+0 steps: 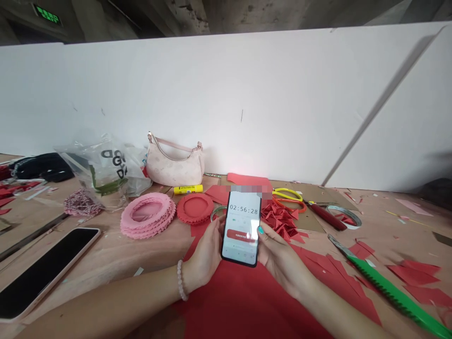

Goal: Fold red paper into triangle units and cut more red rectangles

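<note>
A: Head view, what's held?

B: Slim black-edged rectangular phone [242, 228], screen lit, mid-view over the big flat red paper sheet [254, 303]. L hand [207, 249] clamped on its left side, R hand [278, 256] on the right, teal-nailed thumb at the rim. Fingers behind: can't tell.

A: Risks?

B: Prob. a slip: if one hand eases off, it could drop & crease the paper. R forearm's nr the long green-handled metal blade [384, 286]; an outward sweep might nick skin. L forearm could knock the dark-screened, pink-cased phone [47, 273].
</note>
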